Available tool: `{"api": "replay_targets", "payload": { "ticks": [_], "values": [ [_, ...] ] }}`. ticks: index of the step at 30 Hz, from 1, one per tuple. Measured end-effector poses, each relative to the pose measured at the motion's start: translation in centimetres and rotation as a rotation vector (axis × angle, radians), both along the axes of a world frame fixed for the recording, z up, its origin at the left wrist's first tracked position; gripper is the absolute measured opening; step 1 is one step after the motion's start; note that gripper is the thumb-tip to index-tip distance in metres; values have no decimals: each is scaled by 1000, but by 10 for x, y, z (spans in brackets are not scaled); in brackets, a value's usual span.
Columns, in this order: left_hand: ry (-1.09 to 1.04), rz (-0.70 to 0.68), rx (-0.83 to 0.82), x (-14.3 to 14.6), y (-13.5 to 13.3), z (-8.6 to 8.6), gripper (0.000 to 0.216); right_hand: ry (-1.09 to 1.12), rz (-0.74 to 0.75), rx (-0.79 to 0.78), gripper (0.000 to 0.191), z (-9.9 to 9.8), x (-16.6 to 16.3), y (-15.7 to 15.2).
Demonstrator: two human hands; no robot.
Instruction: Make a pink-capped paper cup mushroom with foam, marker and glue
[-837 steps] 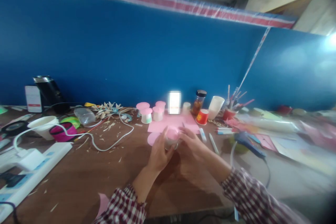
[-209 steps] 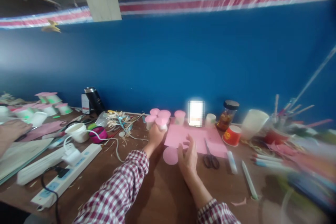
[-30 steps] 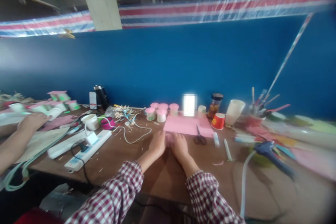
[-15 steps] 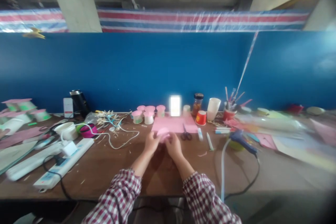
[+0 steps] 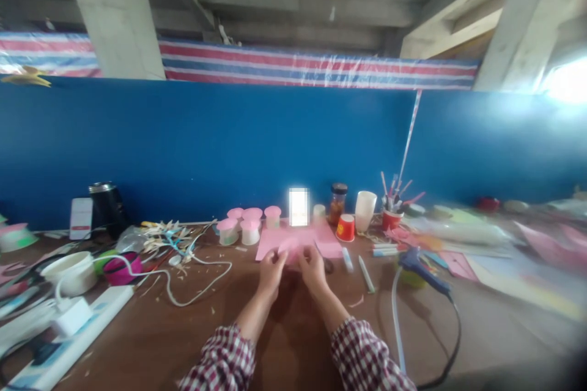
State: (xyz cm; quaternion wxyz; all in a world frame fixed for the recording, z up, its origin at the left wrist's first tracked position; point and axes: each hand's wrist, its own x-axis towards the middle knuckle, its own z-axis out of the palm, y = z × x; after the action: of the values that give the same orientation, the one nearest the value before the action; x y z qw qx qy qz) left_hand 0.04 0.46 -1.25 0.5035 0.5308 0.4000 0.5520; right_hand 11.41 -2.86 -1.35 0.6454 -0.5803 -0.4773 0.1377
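Over the table's middle, my left hand point(image 5: 271, 269) pinches a small pink paper piece point(image 5: 290, 248) at its left side. Facing it, my right hand point(image 5: 314, 269) is closed with its fingertips at the right side of the same piece. The piece is blurred against a larger pink sheet point(image 5: 329, 241) lying just behind. Scissors point(image 5: 328, 265) are mostly hidden by my right hand. Behind and left of my hands stand several small white cups with pink disc tops point(image 5: 250, 231).
A red paper cup point(image 5: 345, 228), a marker point(image 5: 348, 259) and a white pen point(image 5: 366, 274) sit right of my hands. Farther right lies a blue glue gun point(image 5: 424, 272) with its cord. At left are a power strip point(image 5: 98, 324), a white cable point(image 5: 202, 294) and a white tub point(image 5: 68, 274).
The view has tilted up and swung right. My hands are slightly farther apart, and the pink piece between them shows less clearly. The right hand now covers much of the scissors.
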Motion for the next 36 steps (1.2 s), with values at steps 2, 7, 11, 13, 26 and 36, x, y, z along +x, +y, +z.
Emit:
{"api": "replay_targets", "payload": {
  "ticks": [2,7,11,13,26,36],
  "values": [
    [-76,-18,-58,-2,0,-2,41,-12,-13,23,16,-1,4,1],
    [-432,-156,-439,-8,-3,3,38,-83,-35,35,20,-1,11,-7],
    [-405,-302,-530,-7,-7,9,25,-188,40,36,26,0,7,-10],
    [-373,-315,-500,-6,-8,10,21,-225,71,33,28,2,7,-10],
    [-348,-195,-407,-14,-1,6,29,-802,-222,-867,18,29,37,-33],
    [-351,-124,-378,-17,4,4,34,-621,-241,-851,26,32,41,-32]
  ]
}}
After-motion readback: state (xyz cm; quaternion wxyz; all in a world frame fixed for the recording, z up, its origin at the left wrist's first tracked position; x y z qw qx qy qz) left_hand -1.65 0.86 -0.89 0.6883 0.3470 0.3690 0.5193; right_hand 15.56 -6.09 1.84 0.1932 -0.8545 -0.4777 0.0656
